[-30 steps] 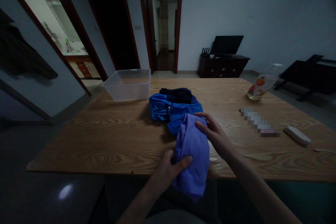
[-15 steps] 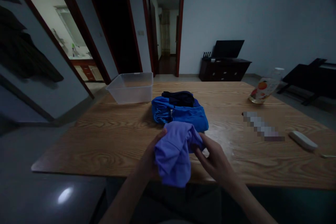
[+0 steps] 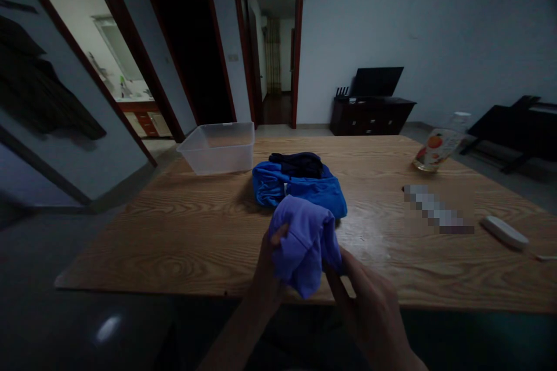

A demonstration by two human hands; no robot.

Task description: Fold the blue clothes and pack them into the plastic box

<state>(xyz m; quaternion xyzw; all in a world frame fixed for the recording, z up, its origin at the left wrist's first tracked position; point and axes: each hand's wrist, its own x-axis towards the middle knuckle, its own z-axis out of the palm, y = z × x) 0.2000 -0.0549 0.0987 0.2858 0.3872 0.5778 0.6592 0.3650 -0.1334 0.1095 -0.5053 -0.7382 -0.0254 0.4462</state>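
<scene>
A crumpled purple cloth garment is held up over the table's near edge, between my two hands. My left hand grips its left side, with the thumb lying on the front of the fabric. On the other side my right hand pinches the lower right edge between thumb and fingers. Just beyond the purple fabric lies a folded blue garment, with a dark bundled cloth resting on top. What kind of garment the purple one is I cannot tell.
A clear plastic bin stands at the far left of the wooden table. To the right are a bottle with a fruit label, a blurred-out flat item and a white oblong object.
Both hands and the purple garment have shifted a little to the right. The garment is more bunched, and its hanging lower part is shorter. The blue pile stays in place.
</scene>
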